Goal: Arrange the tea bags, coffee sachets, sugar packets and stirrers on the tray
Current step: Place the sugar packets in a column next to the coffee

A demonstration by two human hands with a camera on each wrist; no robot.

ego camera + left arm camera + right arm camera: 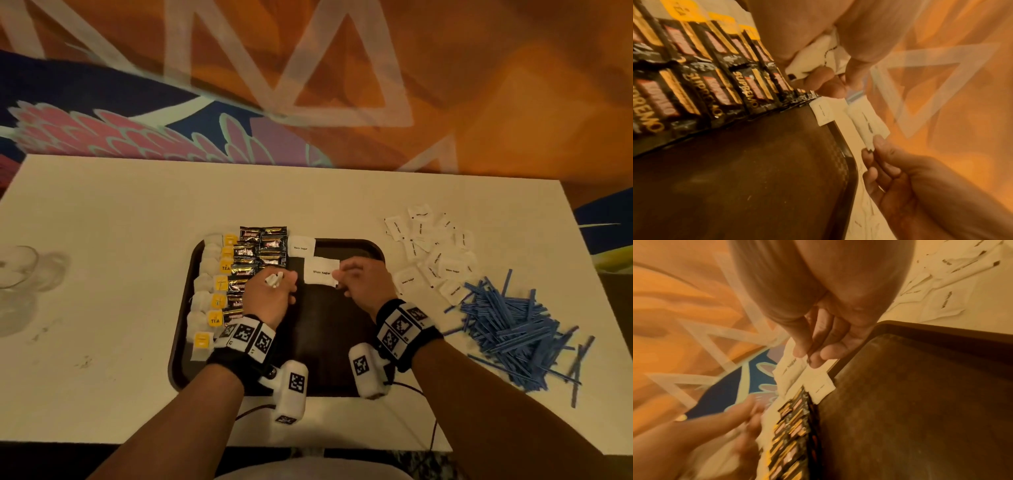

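A dark tray [346,346] lies mid-table with a column of tea bags [209,301] at its left and black coffee sachets [260,250] beside them. One white sugar packet [300,247] rests at the tray's far edge, next to the coffee. My right hand [359,279] pinches another sugar packet [321,271] by its right edge, just above the tray; the right wrist view shows this packet [791,373] between thumb and fingers. My left hand [270,294] grips a small bunch of sugar packets [274,279], which appear crumpled in the left wrist view [818,56].
Loose sugar packets [431,250] lie scattered on the white table [102,219] right of the tray. A heap of blue stirrers [513,325] sits further right, near the table edge. A clear glass [17,270] stands at the far left. Patterned carpet lies beyond the table.
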